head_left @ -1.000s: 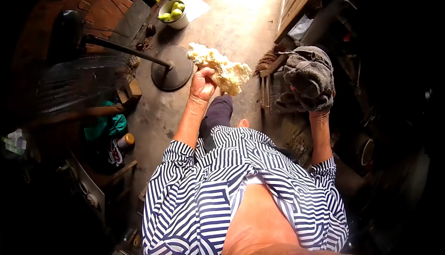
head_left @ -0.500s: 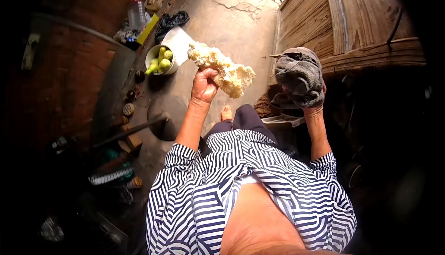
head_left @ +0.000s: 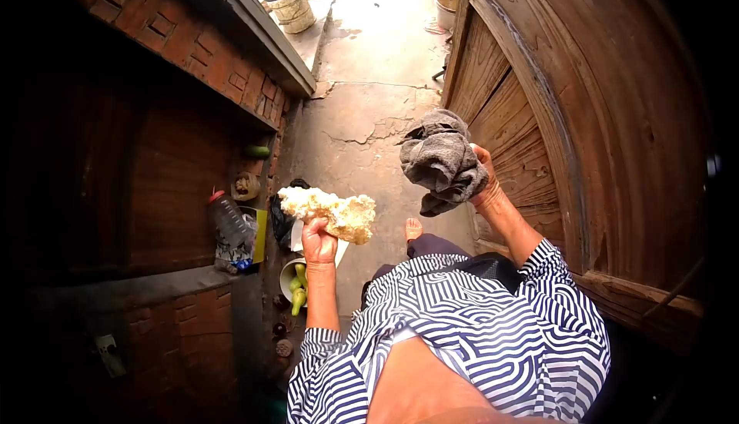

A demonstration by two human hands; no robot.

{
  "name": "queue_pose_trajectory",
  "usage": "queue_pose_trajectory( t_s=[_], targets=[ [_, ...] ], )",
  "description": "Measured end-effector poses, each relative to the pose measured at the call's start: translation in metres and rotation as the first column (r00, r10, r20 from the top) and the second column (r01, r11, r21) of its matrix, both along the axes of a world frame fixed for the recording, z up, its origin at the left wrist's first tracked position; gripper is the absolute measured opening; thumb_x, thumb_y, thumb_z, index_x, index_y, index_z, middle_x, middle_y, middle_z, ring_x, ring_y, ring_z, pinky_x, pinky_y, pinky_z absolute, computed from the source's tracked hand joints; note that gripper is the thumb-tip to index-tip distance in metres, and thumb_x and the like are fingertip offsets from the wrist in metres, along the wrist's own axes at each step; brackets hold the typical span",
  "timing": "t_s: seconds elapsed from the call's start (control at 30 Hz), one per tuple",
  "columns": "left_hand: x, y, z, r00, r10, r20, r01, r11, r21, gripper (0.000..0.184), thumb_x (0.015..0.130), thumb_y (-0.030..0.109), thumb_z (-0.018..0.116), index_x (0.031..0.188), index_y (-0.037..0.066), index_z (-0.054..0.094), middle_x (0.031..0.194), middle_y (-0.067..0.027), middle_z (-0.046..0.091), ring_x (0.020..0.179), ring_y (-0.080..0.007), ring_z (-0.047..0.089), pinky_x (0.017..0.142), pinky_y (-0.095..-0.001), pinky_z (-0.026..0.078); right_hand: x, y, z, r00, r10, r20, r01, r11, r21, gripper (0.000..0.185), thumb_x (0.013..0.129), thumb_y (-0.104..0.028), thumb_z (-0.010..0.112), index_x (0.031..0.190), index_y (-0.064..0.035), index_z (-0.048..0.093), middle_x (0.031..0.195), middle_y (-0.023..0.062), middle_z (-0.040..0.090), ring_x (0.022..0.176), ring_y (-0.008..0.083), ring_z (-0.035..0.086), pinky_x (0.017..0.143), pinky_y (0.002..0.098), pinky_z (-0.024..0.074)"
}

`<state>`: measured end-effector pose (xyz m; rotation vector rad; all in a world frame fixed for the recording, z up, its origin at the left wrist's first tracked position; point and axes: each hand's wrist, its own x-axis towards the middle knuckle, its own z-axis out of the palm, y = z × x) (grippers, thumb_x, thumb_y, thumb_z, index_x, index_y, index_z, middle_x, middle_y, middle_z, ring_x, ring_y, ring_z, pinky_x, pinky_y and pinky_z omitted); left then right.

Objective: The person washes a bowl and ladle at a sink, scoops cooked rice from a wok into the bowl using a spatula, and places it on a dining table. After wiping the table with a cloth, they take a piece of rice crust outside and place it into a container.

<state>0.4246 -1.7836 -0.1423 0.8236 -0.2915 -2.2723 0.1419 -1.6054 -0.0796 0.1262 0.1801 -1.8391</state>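
My left hand [head_left: 319,245] is closed on the near edge of a rice crust [head_left: 339,214], a pale yellowish, lumpy slab held up over the floor. Fingers wrap round its lower side, so part of the underside is hidden. On the right, a bunched grey cloth [head_left: 442,160] is gripped in my right hand [head_left: 486,177], level with the wooden door. The cloth hides most of those fingers. Below the crust, close to my left forearm, stands a white bucket [head_left: 285,279] holding several green gourds [head_left: 298,294].
A wooden door [head_left: 523,170] runs along the right. On the left, a brick wall [head_left: 185,39] has a plastic bottle with a red cap [head_left: 231,220] and a black bag [head_left: 282,227] near its foot. The cracked concrete floor [head_left: 362,116] leads to a bright doorway with a lidded bucket [head_left: 291,10].
My view has tilted up and moved forward toward the bright doorway. The right hand with the cloth is now raised further forward; the crust is still in my left hand.
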Motion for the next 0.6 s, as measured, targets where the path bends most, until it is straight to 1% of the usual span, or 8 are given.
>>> queue_pose_trajectory(
  t_s=[0.07,0.13,0.2,0.27,0.4,0.47,0.53,0.6],
  targets=[
    [0.022,-0.001,-0.004,0.998,0.065,0.019,-0.067,0.994,0.082,0.058,0.061,-0.013,0.041,0.115,0.005,0.046,0.113,-0.0104,0.051,0.110,-0.0283,0.043,0.098,-0.0464,0.029,-0.002,-0.005,-0.002,0.998,0.060,0.029,-0.059,0.998,-0.011,0.027,0.072,-0.013,0.047,0.088,0.0078,0.056,0.089,0.0187,0.060,0.082,0.0301,0.058,0.082,0.0421,0.0449],
    [0.024,-0.006,-0.012,0.995,0.097,-0.013,-0.095,0.991,0.097,0.059,0.060,-0.013,0.041,0.116,0.005,0.045,0.114,-0.0107,0.050,0.110,-0.0283,0.043,0.098,-0.0462,0.029,-0.009,-0.010,0.008,0.999,0.001,-0.037,0.002,0.998,0.066,0.027,0.072,-0.012,0.047,0.087,0.0075,0.056,0.089,0.0185,0.060,0.082,0.0298,0.058,0.081,0.0420,0.0449],
    [0.039,0.011,0.008,0.978,0.182,0.104,-0.195,0.972,0.131,0.060,0.059,-0.013,0.041,0.116,0.005,0.045,0.115,-0.0109,0.049,0.111,-0.0283,0.043,0.098,-0.0457,0.029,-0.007,-0.012,0.016,0.995,0.083,0.053,-0.088,0.991,0.103,0.026,0.071,-0.012,0.047,0.086,0.0075,0.056,0.088,0.0184,0.060,0.081,0.0296,0.058,0.081,0.0418,0.0451],
    [0.022,-0.012,-0.001,0.987,0.132,0.097,-0.139,0.987,0.077,0.055,0.059,-0.011,0.042,0.112,0.003,0.048,0.111,-0.0103,0.051,0.107,-0.0275,0.045,0.096,-0.0432,0.031,-0.015,-0.011,0.014,0.997,0.064,0.053,-0.069,0.992,0.108,0.026,0.071,-0.011,0.047,0.086,0.0075,0.056,0.088,0.0182,0.060,0.081,0.0295,0.058,0.081,0.0416,0.0453],
    [-0.006,-0.060,-0.015,0.999,0.023,0.045,-0.029,0.992,0.121,0.055,0.059,-0.012,0.042,0.112,0.003,0.047,0.111,-0.0102,0.051,0.107,-0.0276,0.045,0.096,-0.0437,0.031,-0.027,-0.010,-0.011,0.993,-0.095,-0.066,0.104,0.983,0.152,0.028,0.069,-0.011,0.047,0.085,0.0089,0.056,0.087,0.0184,0.060,0.080,0.0292,0.058,0.080,0.0387,0.0465],
    [-0.041,-0.081,-0.024,0.999,0.007,0.051,-0.011,0.997,0.079,0.057,0.059,-0.012,0.042,0.114,0.003,0.045,0.113,-0.0102,0.050,0.107,-0.0274,0.044,0.096,-0.0437,0.031,-0.043,-0.013,0.001,0.991,-0.117,-0.059,0.127,0.967,0.220,0.027,0.068,-0.010,0.046,0.086,0.0091,0.055,0.086,0.0189,0.060,0.081,0.0289,0.058,0.081,0.0380,0.0464],
    [-0.079,-0.096,-0.029,0.999,-0.028,0.031,0.025,0.995,0.093,0.057,0.060,-0.012,0.042,0.115,0.003,0.045,0.113,-0.0102,0.049,0.107,-0.0273,0.044,0.096,-0.0439,0.031,-0.056,-0.011,0.011,0.992,-0.116,-0.049,0.122,0.977,0.172,0.031,0.068,-0.010,0.046,0.091,0.0097,0.054,0.089,0.0194,0.059,0.084,0.0288,0.058,0.082,0.0385,0.0458],
    [-0.111,-0.106,-0.018,0.992,-0.125,0.032,0.119,0.981,0.153,0.058,0.060,-0.012,0.040,0.115,0.004,0.044,0.112,-0.0099,0.050,0.108,-0.0276,0.044,0.096,-0.0443,0.032,-0.061,-0.013,0.025,0.972,-0.217,-0.094,0.232,0.948,0.217,0.038,0.068,-0.012,0.046,0.098,0.0100,0.051,0.094,0.0195,0.058,0.087,0.0288,0.057,0.083,0.0388,0.0450]
  ],
)
